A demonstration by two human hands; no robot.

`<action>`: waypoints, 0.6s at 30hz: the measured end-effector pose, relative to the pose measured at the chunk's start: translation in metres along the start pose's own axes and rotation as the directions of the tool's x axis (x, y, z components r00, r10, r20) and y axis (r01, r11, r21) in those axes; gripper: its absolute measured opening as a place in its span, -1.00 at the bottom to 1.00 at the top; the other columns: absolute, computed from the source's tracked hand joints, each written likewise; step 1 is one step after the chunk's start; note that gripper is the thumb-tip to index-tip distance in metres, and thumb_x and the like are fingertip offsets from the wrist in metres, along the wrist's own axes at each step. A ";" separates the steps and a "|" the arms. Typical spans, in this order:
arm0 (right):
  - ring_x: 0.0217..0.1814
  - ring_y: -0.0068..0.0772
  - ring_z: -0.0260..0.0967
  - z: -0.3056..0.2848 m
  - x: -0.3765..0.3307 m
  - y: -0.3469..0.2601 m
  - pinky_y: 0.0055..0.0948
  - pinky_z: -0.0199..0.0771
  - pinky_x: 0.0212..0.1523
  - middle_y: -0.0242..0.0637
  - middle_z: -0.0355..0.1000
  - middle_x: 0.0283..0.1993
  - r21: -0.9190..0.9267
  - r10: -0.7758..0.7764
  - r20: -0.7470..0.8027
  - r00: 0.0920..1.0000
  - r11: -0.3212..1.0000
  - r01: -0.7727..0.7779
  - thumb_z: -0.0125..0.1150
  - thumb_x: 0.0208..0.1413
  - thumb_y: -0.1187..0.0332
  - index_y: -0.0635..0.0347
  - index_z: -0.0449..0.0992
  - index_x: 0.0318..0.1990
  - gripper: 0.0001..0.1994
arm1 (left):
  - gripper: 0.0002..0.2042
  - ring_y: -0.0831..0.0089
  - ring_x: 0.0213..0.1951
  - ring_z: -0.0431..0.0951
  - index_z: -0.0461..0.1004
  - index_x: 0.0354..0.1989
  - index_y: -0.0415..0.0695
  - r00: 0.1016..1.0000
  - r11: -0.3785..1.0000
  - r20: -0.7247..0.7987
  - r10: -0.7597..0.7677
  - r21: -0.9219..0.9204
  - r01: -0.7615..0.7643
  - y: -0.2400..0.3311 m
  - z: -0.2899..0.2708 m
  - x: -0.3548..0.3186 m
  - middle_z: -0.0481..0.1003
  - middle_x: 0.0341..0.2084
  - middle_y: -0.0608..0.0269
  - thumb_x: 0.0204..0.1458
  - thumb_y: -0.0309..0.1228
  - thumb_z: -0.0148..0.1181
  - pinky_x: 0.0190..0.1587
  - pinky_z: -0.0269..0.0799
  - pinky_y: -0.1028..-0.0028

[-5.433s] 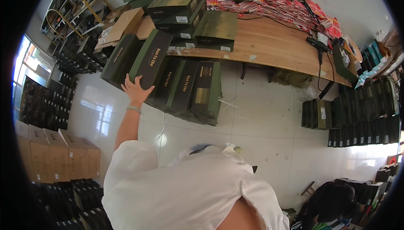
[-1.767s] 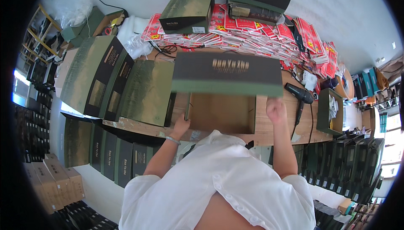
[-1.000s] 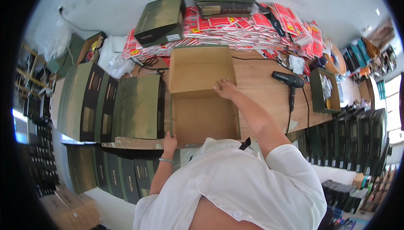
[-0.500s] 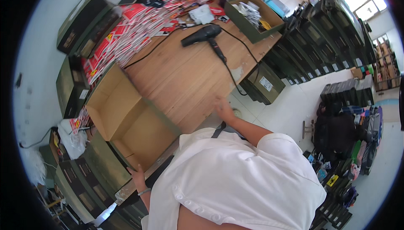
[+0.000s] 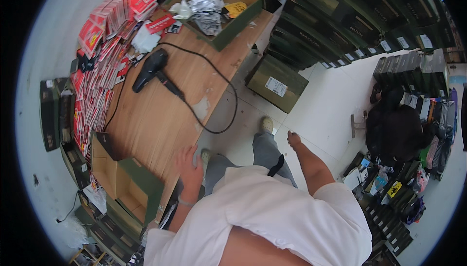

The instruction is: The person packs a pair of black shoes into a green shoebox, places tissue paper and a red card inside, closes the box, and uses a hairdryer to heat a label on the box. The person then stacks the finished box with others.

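My left hand (image 5: pixel 188 165) is open at the front edge of the wooden table (image 5: pixel 146 117), fingers stretched out and holding nothing. A band circles that wrist. My right hand (image 5: pixel 294 140) hangs over the floor on the right, away from the table, its fingers loosely curled with nothing showing in them. Beyond my left hand a black hair dryer (image 5: pixel 154 66) lies on the tabletop, its black cord looping past the table's edge. An open green box with a brown inside (image 5: pixel 134 190) sits to the left of my left hand.
Red printed packets (image 5: pixel 97 78) heap along the table's wall side. A green box (image 5: pixel 219 39) of crumpled wrappings and tape stands at its far end. Stacked dark boxes (image 5: pixel 350 18) line the floor, with another box (image 5: pixel 277 83) nearer. A person in black (image 5: pixel 396 125) is at right.
My view has swung right and I have moved along the table. My left hand has left the open box for the table edge; my right hand has moved from the table edge to above the floor.
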State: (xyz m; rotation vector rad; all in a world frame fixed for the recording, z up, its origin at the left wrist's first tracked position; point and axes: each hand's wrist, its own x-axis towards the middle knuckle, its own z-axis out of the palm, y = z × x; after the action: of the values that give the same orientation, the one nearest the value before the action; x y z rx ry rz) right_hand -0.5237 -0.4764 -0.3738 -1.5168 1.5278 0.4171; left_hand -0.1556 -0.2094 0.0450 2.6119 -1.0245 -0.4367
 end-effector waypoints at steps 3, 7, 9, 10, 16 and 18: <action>-0.43 -0.41 0.39 -0.043 0.014 0.008 -0.40 0.41 -0.43 -0.25 0.52 -0.34 0.324 -0.008 -0.146 0.989 0.945 0.056 -0.09 0.27 -0.07 0.27 0.45 -0.05 -0.49 | -0.61 0.05 0.12 0.38 0.36 0.16 -0.14 0.981 0.875 0.171 0.094 -0.484 0.000 0.046 0.092 0.067 0.45 0.00 0.00 0.13 -0.40 0.07 0.23 0.22 0.25; -0.37 -0.42 0.41 -0.073 0.038 0.000 -0.39 0.40 -0.41 -0.18 0.53 -0.27 0.617 0.297 0.015 0.955 0.749 -0.242 -0.15 0.28 -0.12 0.26 0.42 0.05 -0.43 | -0.60 0.10 0.11 0.43 0.30 0.21 -0.20 0.873 0.717 0.451 0.184 -0.670 0.195 0.078 0.257 0.152 0.45 0.02 -0.10 0.21 -0.37 0.05 0.16 0.30 0.37; -0.44 -0.52 0.33 -0.073 0.061 0.003 -0.50 0.30 -0.51 -0.24 0.50 -0.28 0.700 0.375 0.099 0.922 0.632 -0.332 -0.17 0.28 -0.16 0.23 0.39 0.10 -0.40 | -0.50 0.09 0.13 0.42 0.24 0.25 -0.23 0.884 0.732 0.465 0.056 -0.621 0.280 0.073 0.353 0.207 0.43 0.05 -0.15 0.19 -0.25 0.09 0.17 0.31 0.33; -0.46 -0.53 0.30 -0.069 0.078 0.007 -0.53 0.25 -0.52 -0.23 0.50 -0.27 0.731 0.362 0.102 0.927 0.604 -0.317 -0.18 0.27 -0.19 0.23 0.37 0.11 -0.37 | -0.45 0.07 0.13 0.42 0.23 0.25 -0.24 0.897 0.782 0.440 -0.039 -0.546 0.302 0.074 0.380 0.233 0.42 0.06 -0.16 0.17 -0.19 0.11 0.16 0.32 0.30; 0.31 -0.24 0.16 -0.035 0.181 -0.022 -0.23 0.21 0.20 -0.15 0.23 0.30 0.854 0.225 0.211 0.951 0.431 -0.292 -0.01 0.16 -0.28 0.16 0.17 0.33 -0.22 | -0.06 0.03 0.18 0.37 0.10 0.32 -0.32 0.918 0.972 0.347 -0.195 -0.059 0.228 0.070 0.474 0.365 0.38 0.12 -0.16 -0.05 0.20 0.23 0.18 0.30 0.21; 0.46 -0.20 -0.03 -0.034 0.202 -0.035 -0.18 -0.01 0.38 -0.19 0.11 0.40 0.937 -0.091 0.257 0.962 0.266 -0.225 0.10 0.12 -0.25 0.15 0.12 0.36 -0.18 | -0.03 0.07 0.19 0.37 0.10 0.32 -0.31 0.888 0.945 0.424 -0.177 -0.180 0.274 0.041 0.506 0.389 0.36 0.14 -0.15 -0.09 0.22 0.26 0.18 0.30 0.24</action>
State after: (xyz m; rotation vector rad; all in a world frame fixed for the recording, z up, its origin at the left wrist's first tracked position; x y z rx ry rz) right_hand -0.4685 -0.6321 -0.5003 -0.3389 1.1892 -0.3042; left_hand -0.1029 -0.5922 -0.4647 2.4826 -0.7151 -1.1225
